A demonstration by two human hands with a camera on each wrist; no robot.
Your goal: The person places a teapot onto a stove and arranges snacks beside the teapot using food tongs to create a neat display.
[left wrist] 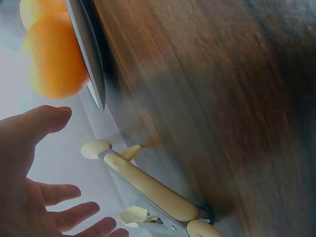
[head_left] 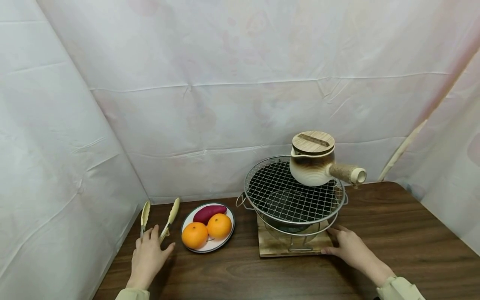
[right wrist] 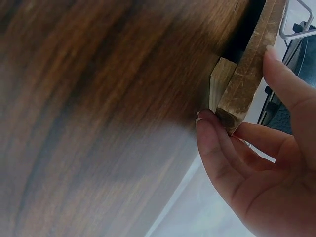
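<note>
My left hand (head_left: 148,255) hovers over a pair of tongs (head_left: 173,213) with cream tips, its fingers spread and straight. In the left wrist view the tongs (left wrist: 155,190) lie beyond the fingertips, apart from the hand. My right hand (head_left: 351,248) pinches the right front corner of a square wooden board (head_left: 275,248). Seen from the right wrist, the thumb lies on the upper edge of the board (right wrist: 249,74) and the fingers curl around its side and underneath. On the board stands a round grill (head_left: 279,200) with a wire rack over a dark bowl.
A side-handled teapot (head_left: 313,171) with a wooden lid sits on the rack's right rear. Between the tongs and the grill is a plate (head_left: 206,249) with two oranges (head_left: 219,226) and a purple sweet potato (head_left: 207,212). Pale curtains (head_left: 210,116) hang behind the dark wooden table (head_left: 232,275).
</note>
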